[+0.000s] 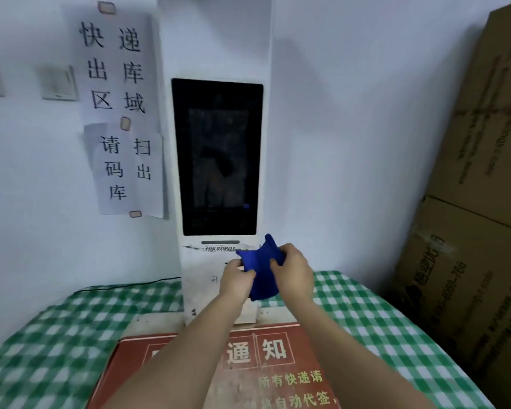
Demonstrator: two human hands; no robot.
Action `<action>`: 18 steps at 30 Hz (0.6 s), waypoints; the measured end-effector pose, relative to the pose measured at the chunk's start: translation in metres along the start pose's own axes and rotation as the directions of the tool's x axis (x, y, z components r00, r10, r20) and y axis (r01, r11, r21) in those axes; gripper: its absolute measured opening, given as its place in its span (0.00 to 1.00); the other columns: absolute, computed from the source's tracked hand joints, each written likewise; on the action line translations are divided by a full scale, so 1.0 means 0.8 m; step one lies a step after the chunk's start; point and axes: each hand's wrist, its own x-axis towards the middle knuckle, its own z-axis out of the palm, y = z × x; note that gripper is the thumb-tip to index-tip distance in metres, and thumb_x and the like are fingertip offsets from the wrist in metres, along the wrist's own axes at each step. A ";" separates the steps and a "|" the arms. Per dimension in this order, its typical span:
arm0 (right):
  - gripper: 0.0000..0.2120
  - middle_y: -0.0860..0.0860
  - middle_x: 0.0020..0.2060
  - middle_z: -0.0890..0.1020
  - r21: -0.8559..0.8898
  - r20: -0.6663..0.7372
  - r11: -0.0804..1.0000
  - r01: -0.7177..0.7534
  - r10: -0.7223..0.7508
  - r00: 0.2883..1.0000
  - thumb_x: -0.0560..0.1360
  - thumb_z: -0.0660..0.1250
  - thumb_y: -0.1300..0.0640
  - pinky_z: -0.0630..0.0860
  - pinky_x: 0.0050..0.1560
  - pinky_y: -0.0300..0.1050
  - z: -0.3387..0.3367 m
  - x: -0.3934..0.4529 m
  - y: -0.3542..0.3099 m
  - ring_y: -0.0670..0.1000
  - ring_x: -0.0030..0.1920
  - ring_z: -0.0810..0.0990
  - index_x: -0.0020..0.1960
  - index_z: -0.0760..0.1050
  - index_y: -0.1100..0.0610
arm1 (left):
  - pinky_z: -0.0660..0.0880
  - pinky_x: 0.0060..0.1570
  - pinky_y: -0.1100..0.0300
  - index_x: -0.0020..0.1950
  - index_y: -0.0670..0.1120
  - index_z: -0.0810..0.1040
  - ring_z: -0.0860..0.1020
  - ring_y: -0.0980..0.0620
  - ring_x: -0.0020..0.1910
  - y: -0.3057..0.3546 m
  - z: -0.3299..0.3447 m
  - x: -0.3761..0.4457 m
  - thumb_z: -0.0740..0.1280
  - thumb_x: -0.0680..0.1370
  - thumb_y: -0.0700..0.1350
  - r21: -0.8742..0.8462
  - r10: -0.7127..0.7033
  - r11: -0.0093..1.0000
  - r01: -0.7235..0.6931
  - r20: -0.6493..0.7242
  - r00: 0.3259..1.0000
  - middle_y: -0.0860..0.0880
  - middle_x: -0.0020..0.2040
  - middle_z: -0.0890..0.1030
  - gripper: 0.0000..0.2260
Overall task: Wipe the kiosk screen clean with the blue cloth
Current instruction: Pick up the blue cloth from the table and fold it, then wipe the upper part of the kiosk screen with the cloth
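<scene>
Below screen (pixel 217 156), both hands gripping blue cloth (pixel 261 271)

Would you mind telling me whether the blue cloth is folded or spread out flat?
Bunched, not flat: the blue cloth sits gathered between the left hand and right hand, below the screen.

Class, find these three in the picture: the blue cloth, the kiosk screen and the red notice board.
blue cloth (pixel 261 271), head view, middle of the fabric between the hands.
kiosk screen (pixel 217 156), head view, centre of the dark glass.
red notice board (pixel 245 354), head view, white heading characters.
</scene>
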 end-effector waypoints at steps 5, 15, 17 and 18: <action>0.09 0.49 0.51 0.77 -0.240 -0.094 0.958 0.158 -0.185 0.978 0.79 0.59 0.54 0.72 0.37 0.45 0.045 -0.040 -0.070 0.52 0.46 0.78 0.56 0.74 0.53 | 0.79 0.44 0.52 0.52 0.44 0.76 0.78 0.43 0.42 0.018 -0.064 -0.031 0.56 0.77 0.36 -0.117 0.045 0.993 -0.029 0.136 0.990 0.43 0.43 0.80 0.11; 0.08 0.50 0.41 0.80 -0.273 -0.210 0.872 0.407 -0.467 0.859 0.68 0.73 0.61 0.70 0.26 0.42 0.092 -0.086 -0.127 0.52 0.40 0.78 0.46 0.78 0.55 | 0.77 0.37 0.58 0.48 0.45 0.80 0.80 0.48 0.37 0.023 -0.160 -0.028 0.57 0.77 0.45 -0.370 0.012 0.926 0.070 0.214 0.977 0.47 0.41 0.81 0.12; 0.07 0.50 0.42 0.79 -0.272 -0.211 0.872 0.408 -0.467 0.858 0.69 0.72 0.60 0.72 0.28 0.44 0.093 -0.083 -0.133 0.53 0.42 0.78 0.46 0.78 0.55 | 0.76 0.38 0.58 0.47 0.45 0.79 0.79 0.49 0.37 0.028 -0.166 -0.028 0.56 0.77 0.44 -0.386 0.019 0.920 0.068 0.216 0.976 0.47 0.40 0.81 0.12; 0.07 0.50 0.44 0.78 -0.262 -0.204 0.877 0.402 -0.458 0.866 0.70 0.71 0.58 0.74 0.31 0.45 0.094 -0.081 -0.135 0.53 0.44 0.77 0.47 0.77 0.55 | 0.76 0.38 0.58 0.45 0.45 0.79 0.79 0.50 0.37 0.030 -0.167 -0.028 0.56 0.78 0.44 -0.393 0.022 0.917 0.068 0.219 0.975 0.47 0.39 0.81 0.12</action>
